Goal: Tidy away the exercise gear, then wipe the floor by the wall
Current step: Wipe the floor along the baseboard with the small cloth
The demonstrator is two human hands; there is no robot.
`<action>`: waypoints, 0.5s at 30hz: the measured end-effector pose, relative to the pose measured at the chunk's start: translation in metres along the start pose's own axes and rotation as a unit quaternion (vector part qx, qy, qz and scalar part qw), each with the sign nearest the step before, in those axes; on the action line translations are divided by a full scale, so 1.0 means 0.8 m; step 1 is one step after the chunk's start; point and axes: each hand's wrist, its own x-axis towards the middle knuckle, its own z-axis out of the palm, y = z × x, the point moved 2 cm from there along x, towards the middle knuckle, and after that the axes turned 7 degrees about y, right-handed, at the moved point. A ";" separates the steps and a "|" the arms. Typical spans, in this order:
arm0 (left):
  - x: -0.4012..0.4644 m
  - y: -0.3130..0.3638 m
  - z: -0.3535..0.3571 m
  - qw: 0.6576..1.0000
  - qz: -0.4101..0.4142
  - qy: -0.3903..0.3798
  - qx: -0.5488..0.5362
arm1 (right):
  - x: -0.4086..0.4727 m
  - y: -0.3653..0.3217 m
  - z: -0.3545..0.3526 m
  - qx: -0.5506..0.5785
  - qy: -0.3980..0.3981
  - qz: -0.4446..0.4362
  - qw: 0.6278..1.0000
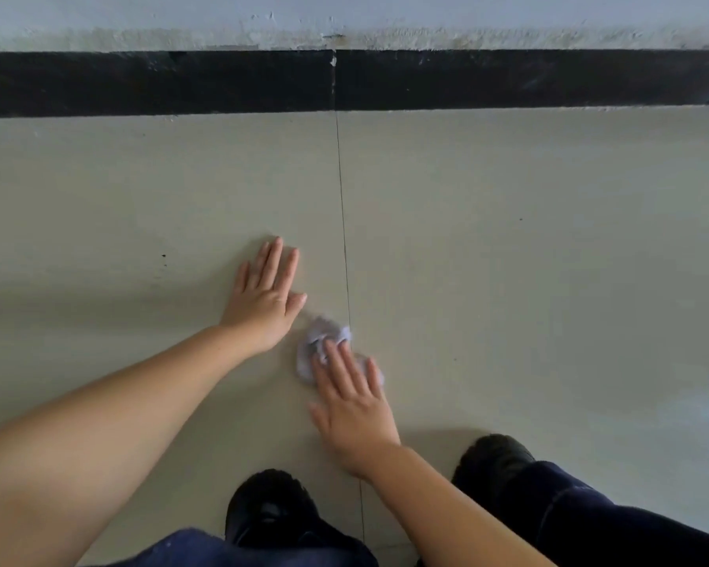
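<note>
Resting left hand (265,298) flat, fingers (274,259) straight and close together, on smooth pale floor tiles (508,259). Pressing right hand (355,407), fingers (340,362) spread and straight, onto a crumpled, soft lilac cloth (318,345) lying under the fingertips, across the tile seam (343,223).

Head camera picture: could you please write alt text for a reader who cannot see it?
A person crouches and presses a crumpled pale cloth to the beige tiled floor with the straight fingers of the right hand. The left hand rests flat on the floor beside it. A black baseboard runs along the wall ahead; black shoes show below.
</note>
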 end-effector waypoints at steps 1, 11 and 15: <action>-0.001 0.000 0.001 1.000 0.004 0.016 0.002 | -0.005 0.005 0.001 -0.009 -0.004 -0.044 0.999; -0.003 0.001 0.010 1.000 -0.003 0.018 -0.003 | -0.058 0.290 -0.100 0.071 0.020 0.509 0.857; 0.000 -0.001 0.014 1.000 0.004 0.019 -0.007 | -0.009 0.154 -0.048 -0.013 0.018 0.290 0.957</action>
